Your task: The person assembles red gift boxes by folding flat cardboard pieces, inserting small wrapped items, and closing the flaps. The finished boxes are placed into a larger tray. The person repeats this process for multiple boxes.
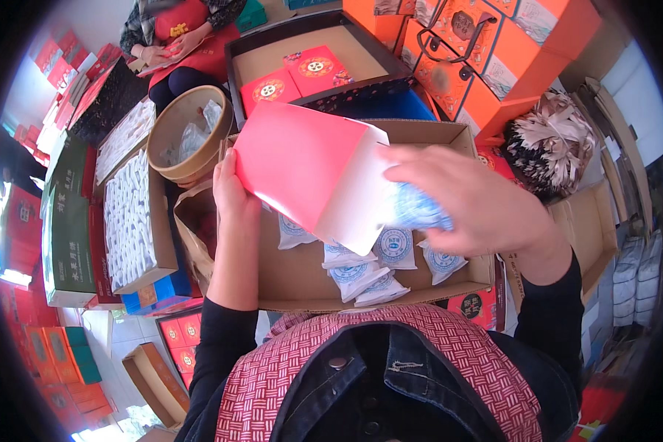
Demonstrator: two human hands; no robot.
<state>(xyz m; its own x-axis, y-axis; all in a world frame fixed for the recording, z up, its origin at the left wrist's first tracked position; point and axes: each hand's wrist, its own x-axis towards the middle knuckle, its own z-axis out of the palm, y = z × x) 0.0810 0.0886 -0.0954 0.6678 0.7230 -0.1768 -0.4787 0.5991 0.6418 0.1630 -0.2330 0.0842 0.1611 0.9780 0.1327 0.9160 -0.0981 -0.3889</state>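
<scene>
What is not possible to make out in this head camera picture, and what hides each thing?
All in the head view:
Blue-and-white packet in the right hand: print blurred, likely by motion.
Red box: inside mostly hidden by its red panel.
Left hand: some fingers hidden by the red box.
Co-worker: head cut off by the upper edge.

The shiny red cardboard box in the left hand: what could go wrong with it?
The left hand grips the shiny red cardboard box near one edge, so it could tip. The blurred blue-and-white packet in the right hand is close to the box's white cardboard flap, so it might catch and bend it. If the packet slips, it may drop onto the white packets with round blue prints in the brown cardboard tray below.
</scene>
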